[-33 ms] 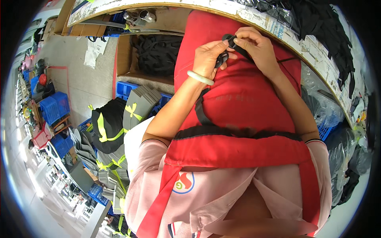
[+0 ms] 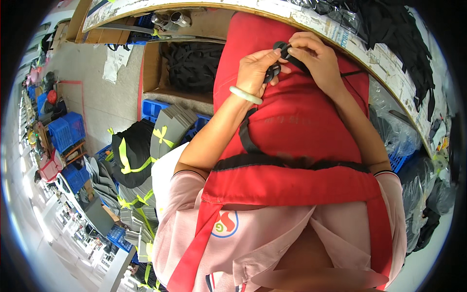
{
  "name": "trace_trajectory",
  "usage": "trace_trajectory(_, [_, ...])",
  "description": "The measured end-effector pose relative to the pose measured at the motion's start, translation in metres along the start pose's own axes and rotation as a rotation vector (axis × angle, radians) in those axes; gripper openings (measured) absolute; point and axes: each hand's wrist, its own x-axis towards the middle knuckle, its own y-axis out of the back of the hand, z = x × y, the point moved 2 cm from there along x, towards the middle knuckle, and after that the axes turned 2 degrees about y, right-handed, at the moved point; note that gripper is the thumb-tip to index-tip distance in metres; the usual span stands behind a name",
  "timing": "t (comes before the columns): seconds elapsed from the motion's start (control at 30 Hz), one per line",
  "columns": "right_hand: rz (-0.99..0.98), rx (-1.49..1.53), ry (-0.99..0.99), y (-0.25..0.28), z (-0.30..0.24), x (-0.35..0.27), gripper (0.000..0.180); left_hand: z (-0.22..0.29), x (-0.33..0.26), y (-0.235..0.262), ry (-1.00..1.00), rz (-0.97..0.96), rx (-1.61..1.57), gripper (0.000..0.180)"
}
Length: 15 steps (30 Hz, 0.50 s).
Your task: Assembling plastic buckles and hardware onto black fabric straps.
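Over the red apron (image 2: 292, 131) on my lap, both hands work close together. My left hand (image 2: 255, 70), with a pale bangle (image 2: 245, 95) at its wrist, is closed on a black plastic buckle (image 2: 272, 73) in its curled fingers. Its thumb and forefinger also pinch a second black buckle piece (image 2: 280, 45). Opposite, the fingertips of my right hand (image 2: 318, 61) pinch a black webbing strap (image 2: 297, 62) where it meets that piece. How the strap runs through the buckle is partly hidden by my fingers.
A cardboard box (image 2: 152, 73) full of black straps stands left of my knees. Grey sheet bundles (image 2: 170, 129) tied with yellow ribbon stand near a blue crate (image 2: 153, 109). The worktable edge (image 2: 374, 61) curves ahead and right, black straps (image 2: 399, 34) on it. Clear plastic bags (image 2: 396, 131) lie right.
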Motion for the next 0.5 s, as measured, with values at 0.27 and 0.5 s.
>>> trace_trajectory(0.27, [-0.104,0.361,-0.484,0.006,-0.005,-0.011,0.018,0.007,-0.002,-0.002,-0.160,0.070,0.154,0.018])
trace_trajectory(0.5, [-0.125,0.383,-0.606,0.000,0.003,-0.006,0.018,0.004,-0.007,-0.007,-0.374,0.088,0.371,0.015])
